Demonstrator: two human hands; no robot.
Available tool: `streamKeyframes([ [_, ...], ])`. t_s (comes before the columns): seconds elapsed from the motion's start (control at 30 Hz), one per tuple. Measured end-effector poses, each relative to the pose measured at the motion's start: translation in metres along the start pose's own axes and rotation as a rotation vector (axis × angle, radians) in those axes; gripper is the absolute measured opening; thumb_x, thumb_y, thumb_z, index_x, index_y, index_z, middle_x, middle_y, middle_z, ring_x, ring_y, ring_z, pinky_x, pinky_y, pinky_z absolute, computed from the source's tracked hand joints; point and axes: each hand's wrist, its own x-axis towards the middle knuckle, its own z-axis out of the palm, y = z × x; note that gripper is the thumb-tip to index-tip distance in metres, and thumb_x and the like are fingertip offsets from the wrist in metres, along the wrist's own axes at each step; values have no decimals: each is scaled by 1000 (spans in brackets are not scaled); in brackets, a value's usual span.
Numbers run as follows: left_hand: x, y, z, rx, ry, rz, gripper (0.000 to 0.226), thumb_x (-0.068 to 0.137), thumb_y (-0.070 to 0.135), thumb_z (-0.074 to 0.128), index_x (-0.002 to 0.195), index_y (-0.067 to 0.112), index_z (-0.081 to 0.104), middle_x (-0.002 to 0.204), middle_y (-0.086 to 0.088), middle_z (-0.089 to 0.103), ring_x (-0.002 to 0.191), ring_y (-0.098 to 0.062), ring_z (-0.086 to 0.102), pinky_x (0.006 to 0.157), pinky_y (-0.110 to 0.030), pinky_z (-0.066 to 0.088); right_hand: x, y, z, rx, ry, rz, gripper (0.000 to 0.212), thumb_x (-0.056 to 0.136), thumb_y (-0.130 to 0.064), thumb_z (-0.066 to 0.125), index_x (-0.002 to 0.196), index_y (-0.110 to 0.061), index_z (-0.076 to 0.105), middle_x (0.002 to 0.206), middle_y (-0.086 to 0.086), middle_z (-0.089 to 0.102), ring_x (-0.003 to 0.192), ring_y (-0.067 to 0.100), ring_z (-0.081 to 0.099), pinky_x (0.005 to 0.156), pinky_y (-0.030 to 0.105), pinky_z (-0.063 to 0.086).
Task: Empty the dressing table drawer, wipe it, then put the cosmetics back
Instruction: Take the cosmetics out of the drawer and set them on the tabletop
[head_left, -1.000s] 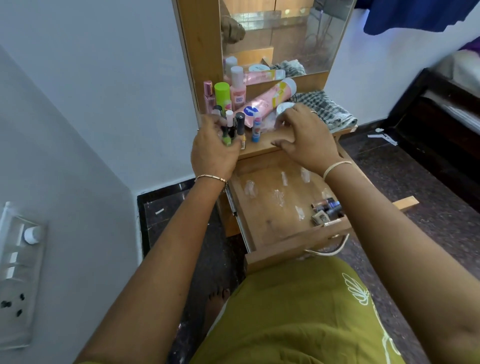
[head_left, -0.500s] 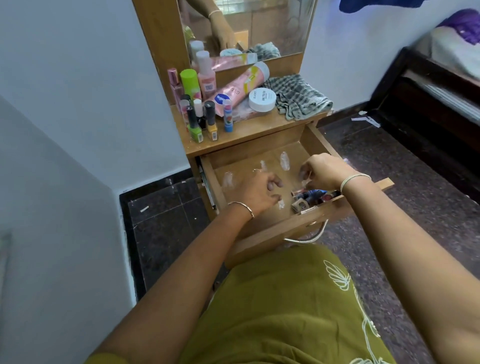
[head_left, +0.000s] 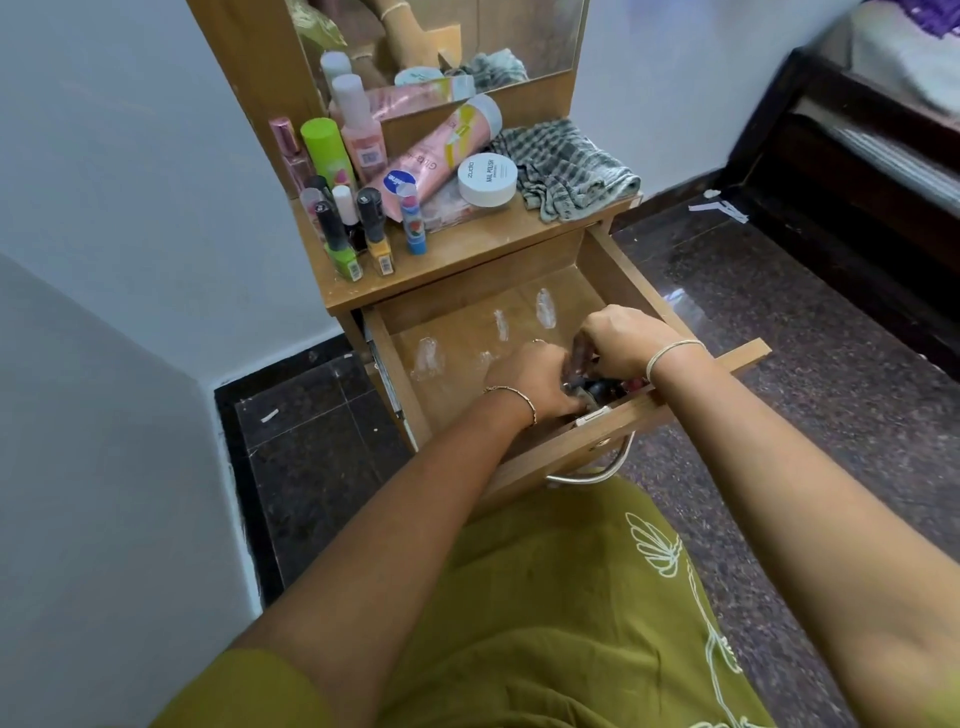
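**Emptying stage: both hands are lifting the last cosmetics out of the open light-wood dressing table drawer (head_left: 613, 275).**

The left hand (head_left: 524, 379) and the right hand (head_left: 623, 338) are both curling their fingers round the cluster of small dark cosmetic items (head_left: 605, 387) lying in the drawer's front right corner, just inside its front panel. Which piece each hand is gripping cannot be told. The rest of the drawer floor is showing only whitish smears (head_left: 428, 356), so wiping is judged not yet done. Above and behind the drawer, on the wooden tabletop (head_left: 467, 249), the upright nail polish bottles (head_left: 363, 234), the long pink tube (head_left: 431, 156), the white round jar (head_left: 487, 178) and the crumpled striped grey cloth (head_left: 566, 166) are waiting. Removal is looking almost complete, while wiping and refilling are remaining.
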Motion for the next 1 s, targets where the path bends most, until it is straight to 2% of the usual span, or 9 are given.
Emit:
streamKeyframes([
  [0.17,7,4,5,26,-56,-53,31,68,51,74,80,23,68,90,4,68,88,-20,63,67,-30,51,-1,6,2,53,-6,14,12,75,-20,75,85,-25,72,94,-1,68,89,22,63,70,25,43],
  [0.3,8,3,0,84,-62,-66,40,65,55,76,87,24,67,94,3,67,89,-20,62,69,-31,49,-2,4,0,68,-15,5,10,75,-17,74,82,-22,69,92,-1,67,88,22,62,72,30,50],
  [0.43,9,0,-4,76,-90,-70,34,63,46,78,85,24,63,93,2,66,89,-21,61,74,-34,53,0,3,-1,51,-17,25,16,72,-18,75,75,-24,61,89,-1,65,86,22,61,72,34,51],
  [0.5,8,-1,-4,62,-100,-68,32,62,40,79,83,24,60,90,2,66,88,-21,62,74,-35,54,0,3,0,82,-24,35,17,73,-17,74,82,-24,62,90,-2,64,87,22,61,74,34,51],
  [0.6,6,-1,-4,98,-88,-33,38,66,36,79,96,23,59,99,0,65,93,-22,61,71,-34,51,-1,5,0,128,-58,48,24,76,-16,73,96,-25,65,94,-4,62,89,20,58,74,30,47],
  [0.7,4,-3,-2,169,-109,4,42,72,34,77,109,21,61,107,-3,64,100,-24,60,72,-33,47,-1,9,2,150,-70,53,19,80,-17,70,97,-25,67,93,-4,61,89,20,57,73,28,42],
  [0.77,2,-6,-2,182,-130,9,38,74,34,77,108,21,65,108,-5,65,101,-26,61,75,-34,49,-3,12,3,208,-30,56,16,84,-16,66,98,-22,66,96,-1,62,93,22,59,75,29,43],
  [0.87,-1,-17,-6,96,-137,-6,34,76,32,76,107,21,67,108,-6,66,101,-26,61,79,-35,51,-8,16,2,310,62,76,17,87,-21,67,102,-17,63,100,1,64,93,22,59,78,32,45],
  [1.0,-9,-32,-15,-159,-22,-55,34,77,28,76,108,22,65,106,-4,67,99,-21,61,83,-37,52,-11,20,0,534,186,80,10,86,-24,69,86,-25,59,93,1,67,89,23,62,78,39,51],
])
